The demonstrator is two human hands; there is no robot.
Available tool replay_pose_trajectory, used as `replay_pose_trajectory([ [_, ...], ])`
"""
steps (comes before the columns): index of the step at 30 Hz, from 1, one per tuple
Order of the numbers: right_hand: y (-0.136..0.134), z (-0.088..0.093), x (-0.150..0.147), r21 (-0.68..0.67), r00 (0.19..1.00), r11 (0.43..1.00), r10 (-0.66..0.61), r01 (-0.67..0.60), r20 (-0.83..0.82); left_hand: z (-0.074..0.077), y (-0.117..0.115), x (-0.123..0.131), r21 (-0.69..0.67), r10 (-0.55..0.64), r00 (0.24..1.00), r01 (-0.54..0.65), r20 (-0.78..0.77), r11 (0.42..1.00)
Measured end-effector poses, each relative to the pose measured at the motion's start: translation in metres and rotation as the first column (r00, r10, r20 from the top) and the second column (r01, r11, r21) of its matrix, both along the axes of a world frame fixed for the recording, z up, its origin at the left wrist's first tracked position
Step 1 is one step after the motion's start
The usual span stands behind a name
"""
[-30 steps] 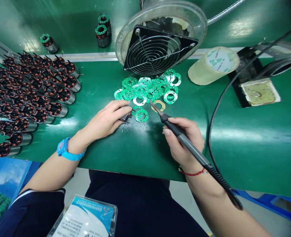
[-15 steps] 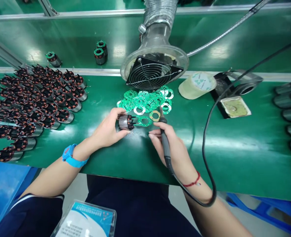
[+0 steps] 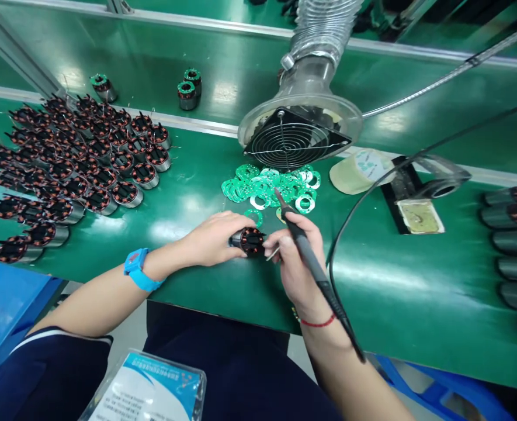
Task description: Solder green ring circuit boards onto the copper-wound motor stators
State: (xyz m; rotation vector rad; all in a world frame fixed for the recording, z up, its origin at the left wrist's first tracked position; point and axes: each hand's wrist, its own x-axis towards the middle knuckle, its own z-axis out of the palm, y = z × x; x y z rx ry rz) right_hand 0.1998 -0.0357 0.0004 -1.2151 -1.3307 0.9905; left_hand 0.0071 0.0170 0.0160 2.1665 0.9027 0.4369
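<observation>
My left hand (image 3: 217, 238) is closed round a motor stator (image 3: 248, 240), a steel cylinder with copper windings and black prongs. It lies on its side, wound end toward my right hand. In my right hand (image 3: 297, 251) is a soldering iron (image 3: 304, 242) with a dark grey handle, its tip pointing up and left over the ring boards. Between that hand's fingertips, close to the stator, shows a thin pale piece seen edge-on; I cannot tell its kind. A pile of green ring-shaped circuit boards (image 3: 262, 186) lies just beyond both hands.
Rows of stators (image 3: 96, 158) stand on the left of the green bench (image 3: 372, 304), more stators (image 3: 514, 241) at the right edge. A fume extractor hood (image 3: 299, 126) hangs over the pile. Behind it on the right are a yellowish roll (image 3: 358, 171) and an iron stand with sponge (image 3: 420, 217).
My left hand has brought the stator nearer my body and turned its wound end more toward me. My right hand's fingertips have closed in beside it, now pinching a thin piece.
</observation>
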Motion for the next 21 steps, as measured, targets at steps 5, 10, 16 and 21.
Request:
replay_pose_trajectory([
  [5,-0.012,-0.004,0.008,0.119,0.894,0.991,0.000,-0.060,0.449,0.005,0.000,-0.004,0.086,-0.005,0.988,0.018,-0.157,0.996],
  [10,-0.013,-0.002,0.025,-0.054,0.791,0.991,0.133,-0.125,0.597,0.013,0.004,-0.014,0.077,-0.065,0.981,0.080,-0.184,0.994],
  [16,0.003,0.008,0.023,-0.109,0.895,0.988,0.149,-0.113,0.419,0.016,0.009,-0.019,-0.024,-0.067,0.994,0.066,-0.081,0.998],
  [21,0.008,0.016,0.006,0.015,0.836,0.989,0.115,-0.145,0.537,0.005,0.009,-0.017,0.062,-0.054,0.997,0.057,-0.055,0.996],
])
